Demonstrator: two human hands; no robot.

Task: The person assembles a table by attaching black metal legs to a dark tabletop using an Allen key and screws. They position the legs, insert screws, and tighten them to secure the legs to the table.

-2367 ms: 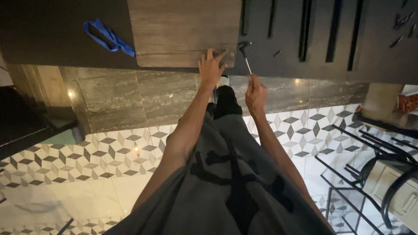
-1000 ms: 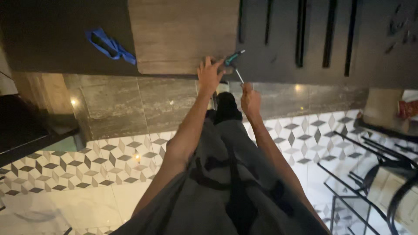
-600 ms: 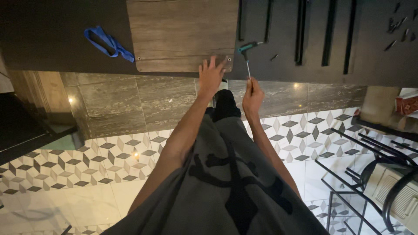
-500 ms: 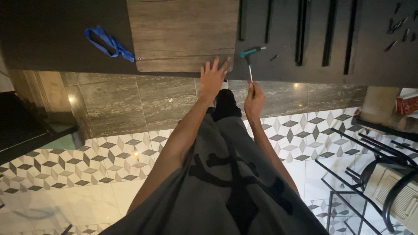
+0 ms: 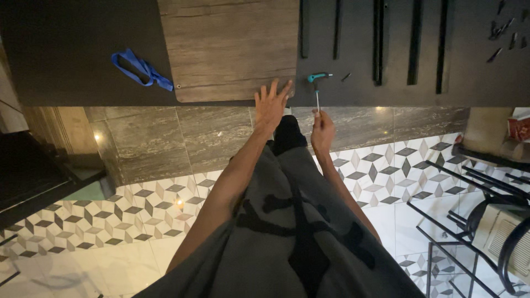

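Two hands reach out: our left hand (image 5: pixel 270 105) spreads flat at the wooden board's (image 5: pixel 229 47) near edge, our right hand (image 5: pixel 322 129) pinches the teal-handled hex key's (image 5: pixel 318 83) shaft just beside it. At far right we see a red package (image 5: pixel 518 128).

A board (image 5: pixel 229 47) lies on the bench (image 5: pixel 66 33), with a strap (image 5: pixel 141 69) to its left. The left hand (image 5: pixel 270 105) rests on the board's near right corner. Just right of it, the right hand (image 5: pixel 322 129) holds a key (image 5: pixel 318 85) upright at the bench edge. Rails (image 5: pixel 378 38) lie behind and right of the key, a screw (image 5: pixel 346 76) between them.
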